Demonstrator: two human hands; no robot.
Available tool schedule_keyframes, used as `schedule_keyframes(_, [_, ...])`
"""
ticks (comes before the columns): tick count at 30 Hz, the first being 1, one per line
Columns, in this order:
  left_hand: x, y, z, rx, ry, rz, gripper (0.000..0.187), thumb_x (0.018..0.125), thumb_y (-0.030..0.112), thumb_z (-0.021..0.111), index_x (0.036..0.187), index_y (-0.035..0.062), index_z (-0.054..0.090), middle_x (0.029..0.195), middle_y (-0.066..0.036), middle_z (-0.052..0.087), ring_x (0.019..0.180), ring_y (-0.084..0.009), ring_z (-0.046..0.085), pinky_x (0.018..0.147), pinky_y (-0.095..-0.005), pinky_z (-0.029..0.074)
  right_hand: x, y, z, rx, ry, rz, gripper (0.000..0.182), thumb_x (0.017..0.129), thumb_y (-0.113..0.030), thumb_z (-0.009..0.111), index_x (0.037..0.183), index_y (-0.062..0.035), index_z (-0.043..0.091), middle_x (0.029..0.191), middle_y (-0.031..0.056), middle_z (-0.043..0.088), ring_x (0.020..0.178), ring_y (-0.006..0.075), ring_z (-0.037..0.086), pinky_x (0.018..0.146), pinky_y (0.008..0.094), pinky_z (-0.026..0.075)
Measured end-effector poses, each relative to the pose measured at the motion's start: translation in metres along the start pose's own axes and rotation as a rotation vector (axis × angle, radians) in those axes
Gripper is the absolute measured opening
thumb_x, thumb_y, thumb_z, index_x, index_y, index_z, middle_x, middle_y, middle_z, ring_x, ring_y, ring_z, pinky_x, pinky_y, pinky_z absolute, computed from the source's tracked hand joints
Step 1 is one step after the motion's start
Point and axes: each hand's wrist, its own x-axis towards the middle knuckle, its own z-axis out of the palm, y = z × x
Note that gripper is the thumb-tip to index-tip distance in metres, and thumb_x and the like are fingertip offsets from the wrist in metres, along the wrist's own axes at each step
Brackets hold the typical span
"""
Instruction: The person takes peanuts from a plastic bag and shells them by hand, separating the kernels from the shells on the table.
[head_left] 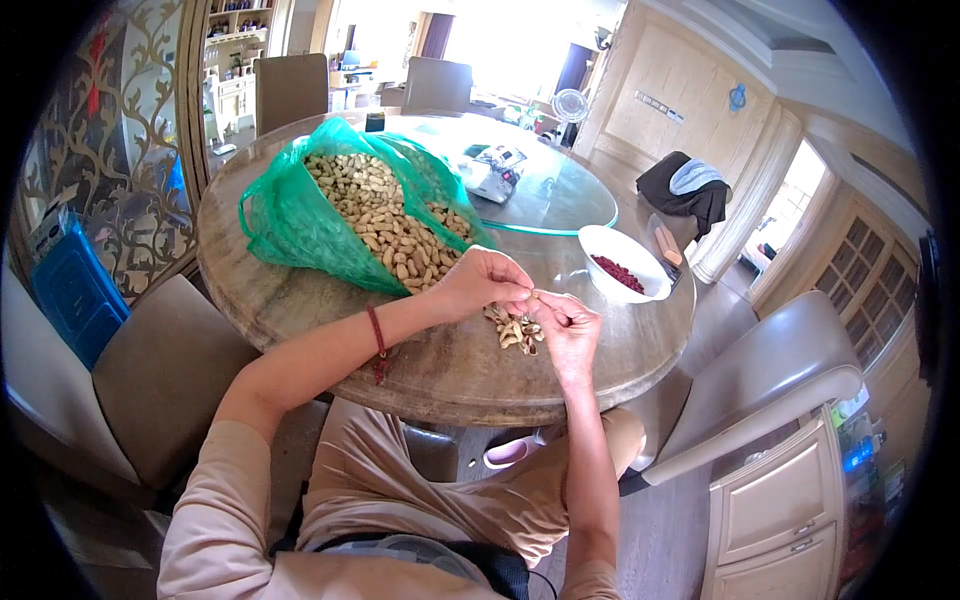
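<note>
My left hand (484, 279) and my right hand (566, 322) meet above the round wooden table (440, 360), both pinching one peanut (532, 297) between their fingertips. Under the hands lies a small heap of broken peanut shells (516, 330). An open green plastic bag (290, 215) full of unshelled peanuts (390, 220) lies just left of my left hand. A white bowl (622, 262) holding red peanut kernels stands to the right, beyond my right hand.
A glass turntable (560, 195) with small items sits at the table's centre. Padded chairs stand at left (160, 380), right (770, 370) and far side. A blue box (75, 290) sits by the left wall. White drawers (775, 510) are at lower right.
</note>
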Motion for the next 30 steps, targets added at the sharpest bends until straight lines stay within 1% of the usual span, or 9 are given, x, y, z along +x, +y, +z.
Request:
schedule_keyframes(3, [0.002, 0.000, -0.003, 0.151, -0.018, 0.065, 0.015, 0.076, -0.002, 0.064, 0.090, -0.0024, 0.064, 0.080, -0.009, 0.066, 0.070, -0.0110, 0.062, 0.064, -0.0228, 0.052, -0.002, 0.004, 0.000, 0.130, -0.013, 0.018, 0.008, 0.074, -0.001, 0.069, 0.081, 0.0000, 0.066, 0.059, -0.0085, 0.044, 0.053, -0.0011, 0.034, 0.047, 0.0153, 0.028])
schedule_keyframes(5, [0.002, 0.002, -0.001, 0.331, -0.057, 0.209, 0.022, 0.074, -0.003, 0.064, 0.096, -0.0013, 0.064, 0.080, -0.007, 0.066, 0.070, -0.0081, 0.061, 0.064, -0.0206, 0.050, -0.002, 0.003, 0.000, 0.122, -0.022, 0.012, 0.005, 0.074, 0.000, 0.068, 0.078, -0.0006, 0.064, 0.058, -0.0094, 0.041, 0.053, -0.0014, 0.032, 0.047, 0.0153, 0.027])
schedule_keyframes(11, [-0.001, 0.006, 0.001, 0.462, -0.169, 0.138, 0.029, 0.072, -0.004, 0.064, 0.100, 0.0013, 0.064, 0.081, -0.003, 0.066, 0.071, -0.0050, 0.058, 0.064, -0.0191, 0.049, -0.002, 0.000, 0.002, 0.109, -0.049, 0.014, 0.011, 0.075, 0.000, 0.065, 0.068, -0.0025, 0.057, 0.057, -0.0099, 0.035, 0.053, -0.0009, 0.030, 0.047, 0.0159, 0.027])
schedule_keyframes(15, [-0.002, 0.004, 0.004, 0.477, -0.127, 0.156, 0.028, 0.070, -0.003, 0.065, 0.098, 0.0018, 0.065, 0.081, -0.003, 0.066, 0.071, -0.0041, 0.058, 0.063, -0.0192, 0.049, -0.002, 0.004, 0.004, 0.075, -0.052, -0.020, 0.012, 0.076, -0.001, 0.064, 0.067, -0.0032, 0.056, 0.056, -0.0092, 0.035, 0.053, -0.0001, 0.030, 0.047, 0.0169, 0.028])
schedule_keyframes(19, [-0.006, 0.012, 0.009, 0.625, -0.083, 0.196, 0.026, 0.069, -0.003, 0.067, 0.094, 0.0022, 0.067, 0.078, -0.004, 0.066, 0.070, -0.0047, 0.059, 0.063, -0.0194, 0.049, -0.002, 0.006, 0.002, -0.008, -0.062, -0.041, 0.012, 0.076, -0.001, 0.063, 0.067, -0.0032, 0.056, 0.055, -0.0087, 0.036, 0.052, 0.0000, 0.031, 0.046, 0.0173, 0.028])
schedule_keyframes(22, [-0.003, 0.008, 0.006, 0.614, -0.068, 0.234, 0.024, 0.068, -0.001, 0.068, 0.092, 0.0020, 0.067, 0.075, -0.005, 0.066, 0.069, -0.0052, 0.059, 0.062, -0.0196, 0.048, -0.003, 0.007, 0.002, 0.033, -0.064, -0.052, 0.012, 0.079, -0.003, 0.063, 0.068, -0.0025, 0.057, 0.055, -0.0077, 0.042, 0.052, -0.0004, 0.034, 0.045, 0.0174, 0.029])
schedule_keyframes(24, [-0.002, 0.006, 0.003, 0.599, -0.057, 0.251, 0.022, 0.068, 0.000, 0.068, 0.090, 0.0019, 0.067, 0.074, -0.005, 0.066, 0.068, -0.0053, 0.059, 0.061, -0.0198, 0.048, -0.004, 0.005, 0.003, 0.143, -0.080, 0.069, 0.010, 0.081, -0.005, 0.063, 0.072, -0.0012, 0.060, 0.058, -0.0058, 0.050, 0.053, -0.0003, 0.040, 0.045, 0.0171, 0.032])
schedule_keyframes(27, [-0.003, 0.008, 0.002, 0.618, -0.015, 0.259, 0.017, 0.069, 0.001, 0.068, 0.085, 0.0024, 0.068, 0.073, -0.005, 0.066, 0.066, -0.0053, 0.059, 0.058, -0.0204, 0.047, -0.003, 0.006, 0.003, 0.097, -0.065, 0.051, 0.009, 0.082, -0.008, 0.063, 0.078, -0.0005, 0.063, 0.061, -0.0037, 0.056, 0.053, 0.0003, 0.044, 0.046, 0.0167, 0.034])
schedule_keyframes(30, [-0.004, 0.007, 0.005, 0.623, 0.044, 0.240, 0.012, 0.069, 0.001, 0.068, 0.081, 0.0025, 0.068, 0.072, -0.005, 0.066, 0.064, -0.0054, 0.058, 0.057, -0.0209, 0.046, -0.001, 0.009, 0.003, 0.168, -0.067, -0.010, 0.010, 0.083, -0.011, 0.063, 0.082, -0.0015, 0.063, 0.066, -0.0035, 0.057, 0.053, -0.0007, 0.042, 0.047, 0.0161, 0.033])
